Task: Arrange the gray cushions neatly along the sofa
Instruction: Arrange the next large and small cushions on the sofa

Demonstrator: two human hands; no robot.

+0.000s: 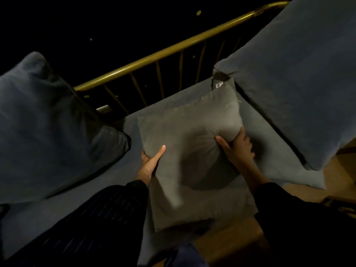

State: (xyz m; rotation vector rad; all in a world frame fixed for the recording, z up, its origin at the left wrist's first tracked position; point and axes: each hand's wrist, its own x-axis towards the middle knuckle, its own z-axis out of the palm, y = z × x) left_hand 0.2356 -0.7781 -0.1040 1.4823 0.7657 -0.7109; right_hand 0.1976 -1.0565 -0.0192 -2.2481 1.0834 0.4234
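At frame center, both hands, left hand (149,164) and right hand (236,146), clamp the creased, dented gray cushion (185,132) lying on the sofa (273,139).

Both arms in dark long sleeves, left sleeve (107,214) has thin pinstripes, right sleeve (300,218) looks plain black; bare hands.

No legible text or labels

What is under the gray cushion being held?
The gray cushion lies over the blue-gray seat pad, gripped by the left hand and right hand. Its near edge overhangs the wooden floor. What lies directly beneath it is covered.
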